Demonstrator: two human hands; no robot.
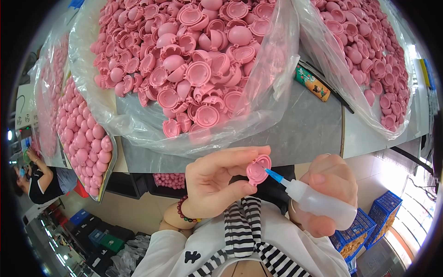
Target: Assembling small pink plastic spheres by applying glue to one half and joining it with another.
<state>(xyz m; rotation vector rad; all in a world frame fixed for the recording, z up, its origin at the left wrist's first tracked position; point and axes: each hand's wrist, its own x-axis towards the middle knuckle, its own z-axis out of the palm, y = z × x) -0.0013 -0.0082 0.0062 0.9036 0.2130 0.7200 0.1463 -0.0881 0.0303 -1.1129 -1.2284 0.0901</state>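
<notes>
Head: one held shell (256,171), one bottle (320,203)

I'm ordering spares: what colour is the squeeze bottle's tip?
The tip is blue, seen best in the head view.

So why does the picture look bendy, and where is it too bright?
In the head view, the fisheye lens bends the edge of the table and blackens the corners; glare whitens the barred area at far right; highlights streak the clear bag; the bottle in the right hand looks fairly sharp.
</notes>
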